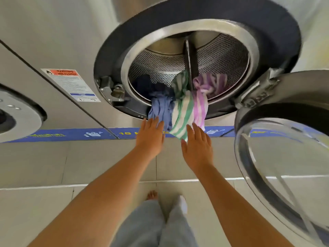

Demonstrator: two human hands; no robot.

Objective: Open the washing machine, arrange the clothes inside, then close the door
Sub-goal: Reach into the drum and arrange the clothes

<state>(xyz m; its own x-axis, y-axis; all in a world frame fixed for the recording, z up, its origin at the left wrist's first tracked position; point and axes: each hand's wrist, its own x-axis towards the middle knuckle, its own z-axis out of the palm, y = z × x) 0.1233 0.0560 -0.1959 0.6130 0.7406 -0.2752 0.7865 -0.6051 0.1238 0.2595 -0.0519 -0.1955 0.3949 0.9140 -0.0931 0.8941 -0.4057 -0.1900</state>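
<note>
Head view: the round steel-and-glass door (284, 157) is standing open to the right of the perforated steel drum (160, 66), while a blue cloth (161, 107), a green-striped towel (183, 111) and a purple-striped towel (200, 106) are hanging lengthwise over the drum's lower lip. Both hands are reaching up just below them, fingers spread and gripping nothing; the left hand (150, 138) is lying under the blue cloth, and the right hand (197, 147) is overlapping the green towel's tip, contact uncertain.

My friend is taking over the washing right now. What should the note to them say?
Left hand: open, empty, reaching for the blue cloth.
Right hand: open, empty, at the green striped towel.
Door: open, swung to the right.
The blue cloth, green towel and purple striped towel hang over the drum's rim.
Done: opening.
Left: push the clothes inside, then close the door.
</note>
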